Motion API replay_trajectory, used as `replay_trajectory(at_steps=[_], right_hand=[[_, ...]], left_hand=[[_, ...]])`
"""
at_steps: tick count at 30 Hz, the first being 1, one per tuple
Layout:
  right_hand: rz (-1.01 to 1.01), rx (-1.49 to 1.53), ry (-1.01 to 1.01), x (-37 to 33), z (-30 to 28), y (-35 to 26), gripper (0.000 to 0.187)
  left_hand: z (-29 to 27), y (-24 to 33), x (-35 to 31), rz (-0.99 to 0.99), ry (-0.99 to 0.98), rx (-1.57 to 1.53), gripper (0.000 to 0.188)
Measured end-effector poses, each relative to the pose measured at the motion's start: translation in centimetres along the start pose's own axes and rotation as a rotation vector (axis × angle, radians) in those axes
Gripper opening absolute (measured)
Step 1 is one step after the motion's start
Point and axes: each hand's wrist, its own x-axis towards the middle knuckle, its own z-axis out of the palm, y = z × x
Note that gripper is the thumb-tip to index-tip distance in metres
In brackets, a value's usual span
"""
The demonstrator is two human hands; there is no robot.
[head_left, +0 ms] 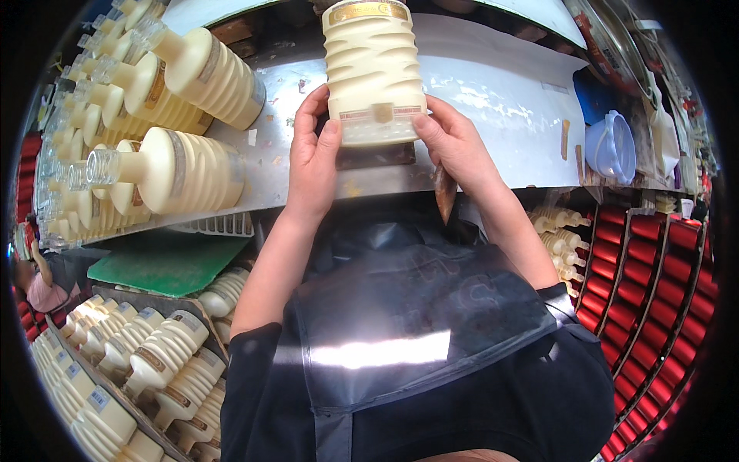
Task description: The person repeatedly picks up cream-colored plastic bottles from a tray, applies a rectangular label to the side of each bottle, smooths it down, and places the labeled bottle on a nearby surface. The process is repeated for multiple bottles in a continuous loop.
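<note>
A large cream-coloured bottle with wavy ribs is raised above the table between my two hands. It has a gold label near the top of what shows and a pale strip with a small square near its base; its neck is beyond the upper edge. My left hand is closed on the lower left side, thumb in front. On the lower right side, my right hand grips with its thumb in front. A brown, pointed, flat piece hangs below the right palm, apparently held there too. Under the bottle is a dark block.
Many similar bottles with clear necks stand at the table's left. White sheeting covers the right, with a lilac bucket at its end. Below are a green board, crates of cream bottles and racks of red bottles.
</note>
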Motion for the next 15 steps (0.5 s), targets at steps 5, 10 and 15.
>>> replay_trajectory(at_steps=[5,10,15], right_hand=[[-0.028,-0.08,0.1,-0.3,-1.0,-0.4,0.054],[0.003,-0.115,0.132,-0.3,-1.2,-0.7,0.059],[0.1,0.051,0.12,0.1,-0.8,-0.4,0.057]], left_hand=[[-0.7,-0.4,-0.4,0.046,0.01,0.097,0.069],[-0.7,-0.2,0.0,0.153,0.023,0.514,0.084],[0.4,1.1,0.3,0.438,0.116,0.827,0.078]])
